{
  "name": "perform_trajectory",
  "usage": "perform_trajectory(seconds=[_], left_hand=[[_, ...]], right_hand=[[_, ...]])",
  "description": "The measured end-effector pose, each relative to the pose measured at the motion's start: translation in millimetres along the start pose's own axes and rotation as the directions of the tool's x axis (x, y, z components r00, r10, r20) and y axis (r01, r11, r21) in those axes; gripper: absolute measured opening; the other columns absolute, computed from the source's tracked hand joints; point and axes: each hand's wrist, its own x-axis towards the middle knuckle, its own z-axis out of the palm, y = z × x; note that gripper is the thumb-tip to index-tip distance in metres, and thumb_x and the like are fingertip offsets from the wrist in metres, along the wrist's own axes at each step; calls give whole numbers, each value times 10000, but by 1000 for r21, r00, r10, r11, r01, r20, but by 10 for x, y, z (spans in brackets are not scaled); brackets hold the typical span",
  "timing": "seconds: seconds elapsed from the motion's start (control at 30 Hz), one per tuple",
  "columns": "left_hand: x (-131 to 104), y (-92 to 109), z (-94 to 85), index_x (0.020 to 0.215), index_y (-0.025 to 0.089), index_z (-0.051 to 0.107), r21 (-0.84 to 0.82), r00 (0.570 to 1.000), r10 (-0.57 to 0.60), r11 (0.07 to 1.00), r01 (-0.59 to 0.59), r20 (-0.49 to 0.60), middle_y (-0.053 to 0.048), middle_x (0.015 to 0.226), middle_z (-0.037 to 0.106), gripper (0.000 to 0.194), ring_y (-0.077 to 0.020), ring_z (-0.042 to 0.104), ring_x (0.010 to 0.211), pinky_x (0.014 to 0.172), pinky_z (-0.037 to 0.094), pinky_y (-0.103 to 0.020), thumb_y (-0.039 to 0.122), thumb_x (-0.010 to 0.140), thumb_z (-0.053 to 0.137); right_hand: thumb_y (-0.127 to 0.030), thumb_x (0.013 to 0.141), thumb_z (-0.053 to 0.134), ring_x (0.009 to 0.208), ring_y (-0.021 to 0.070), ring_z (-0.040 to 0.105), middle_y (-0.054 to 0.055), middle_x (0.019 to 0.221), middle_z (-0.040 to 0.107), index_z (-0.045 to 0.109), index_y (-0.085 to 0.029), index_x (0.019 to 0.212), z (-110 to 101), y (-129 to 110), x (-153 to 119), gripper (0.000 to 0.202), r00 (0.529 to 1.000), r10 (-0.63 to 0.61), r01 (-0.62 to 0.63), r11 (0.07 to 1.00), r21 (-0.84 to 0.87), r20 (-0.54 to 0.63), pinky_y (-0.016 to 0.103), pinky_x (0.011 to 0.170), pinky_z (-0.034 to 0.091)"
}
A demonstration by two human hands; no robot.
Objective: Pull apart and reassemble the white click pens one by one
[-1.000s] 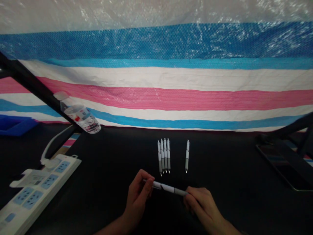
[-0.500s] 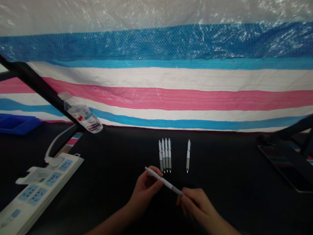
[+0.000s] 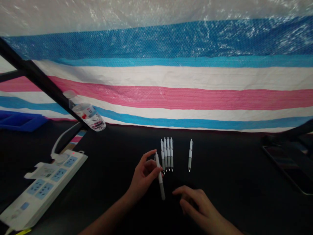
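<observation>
My left hand [image 3: 144, 174] grips a white pen with a grey grip [image 3: 159, 178] by its upper part; the index fingertip touches its top end, and the grey end points down toward me. To the right, my right hand [image 3: 195, 204] is empty, with its thumb and index finger apart. Beyond my left hand, several similar pens [image 3: 168, 153] lie side by side on the black table [image 3: 227, 169], tips toward me. A single pen [image 3: 190, 155] lies parallel to them, a little to their right.
A white power strip [image 3: 46, 187] with a plugged cable lies at the left. Behind it a water bottle [image 3: 89, 114] leans by a black frame bar [image 3: 49, 86]. A blue tray [image 3: 22, 120] is at the far left, a dark phone [image 3: 288, 169] at the right.
My right hand has let go of the pen's grey end. In my left hand the pen has swung from slanting rightward to nearly upright in the picture, and my left index finger has moved to its top.
</observation>
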Motion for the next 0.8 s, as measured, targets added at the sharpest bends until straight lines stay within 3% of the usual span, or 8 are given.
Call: perform_trajectory(seconds=[0.13, 0.3, 0.47, 0.63, 0.8], left_hand=[[-13, -21, 37, 1228, 241, 556, -39, 999, -45, 998, 46, 26, 15, 799, 743, 498, -191, 741, 699, 669, 599, -312, 291, 815, 828], [-24, 13, 75, 1304, 237, 532, -47, 998, -68, 997, 68, 19, 7, 816, 749, 581, -182, 736, 691, 665, 598, -305, 303, 812, 833], [-8, -6, 72, 1240, 223, 557, -61, 994, -106, 993, 104, -29, -4, 800, 757, 558, -201, 743, 698, 651, 603, -314, 311, 776, 855], [3, -42, 56, 1392, 228, 473, -75, 992, -105, 992, 100, -75, -1, 812, 759, 707, -195, 742, 713, 672, 601, -317, 305, 792, 839], [6, -44, 44, 1280, 209, 525, -72, 993, -107, 992, 102, -58, -18, 812, 770, 599, -201, 742, 709, 657, 602, -313, 310, 786, 849]], right_hand=[[-457, 1033, 467, 754, 207, 648, 36, 824, 704, 709, -209, 1207, -8, -41, -8, 388, 1000, 9, -9, 1000, -26, 9, 301, 715, 475], [-409, 1022, 471, 765, 209, 661, 43, 841, 721, 721, -211, 1182, -7, -87, -11, 356, 1000, 6, -6, 999, -44, 8, 307, 745, 486], [-377, 1012, 479, 711, 197, 651, 42, 813, 725, 721, -194, 1187, 3, -96, -10, 350, 1000, -4, 4, 999, -42, 11, 290, 701, 487], [-349, 1004, 491, 707, 199, 663, 38, 808, 738, 736, -214, 1137, 6, -93, -6, 309, 999, -34, 33, 998, -53, -12, 292, 699, 499], [-346, 1002, 528, 754, 206, 685, 20, 814, 752, 741, -254, 1125, 24, -59, -21, 263, 995, -74, 69, 995, -69, -66, 303, 756, 516]])
